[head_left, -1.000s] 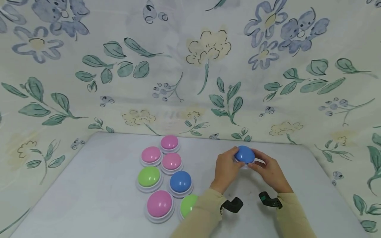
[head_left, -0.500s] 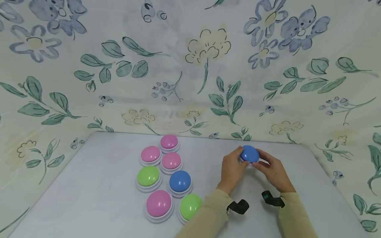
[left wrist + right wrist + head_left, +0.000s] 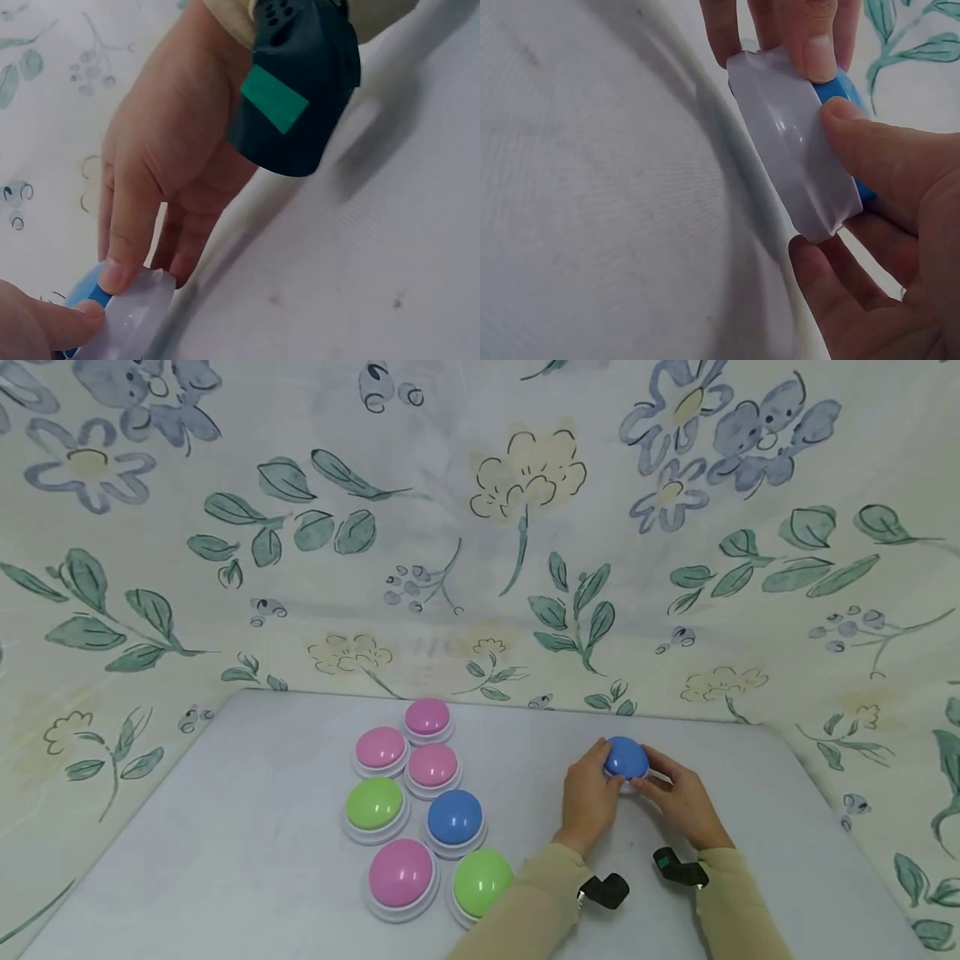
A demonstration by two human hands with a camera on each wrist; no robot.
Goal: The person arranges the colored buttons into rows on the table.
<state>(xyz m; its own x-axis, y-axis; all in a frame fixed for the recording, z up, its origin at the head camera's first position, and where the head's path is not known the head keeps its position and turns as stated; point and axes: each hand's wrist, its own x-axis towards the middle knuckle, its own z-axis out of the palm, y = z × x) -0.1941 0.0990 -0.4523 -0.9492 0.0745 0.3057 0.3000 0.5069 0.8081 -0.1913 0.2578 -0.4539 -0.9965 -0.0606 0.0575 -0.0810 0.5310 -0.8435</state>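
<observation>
I see a person's left hand (image 3: 591, 800) and right hand (image 3: 684, 802) both gripping a blue-domed button (image 3: 627, 757) toward the far right of a white table (image 3: 225, 843). Left of them cluster four pink buttons (image 3: 432, 765), two green buttons (image 3: 374, 803) and another blue button (image 3: 455, 817); flowered cloth (image 3: 442, 468) rises behind.

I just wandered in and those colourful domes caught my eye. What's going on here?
A person is holding a blue dome on a white base with both hands, the left hand and the right hand gripping it from either side, at the right part of a white table. Whether its base touches the table is hard to tell. To the left, similar domes stand clustered: four pink domes, two green domes and another blue dome.
</observation>
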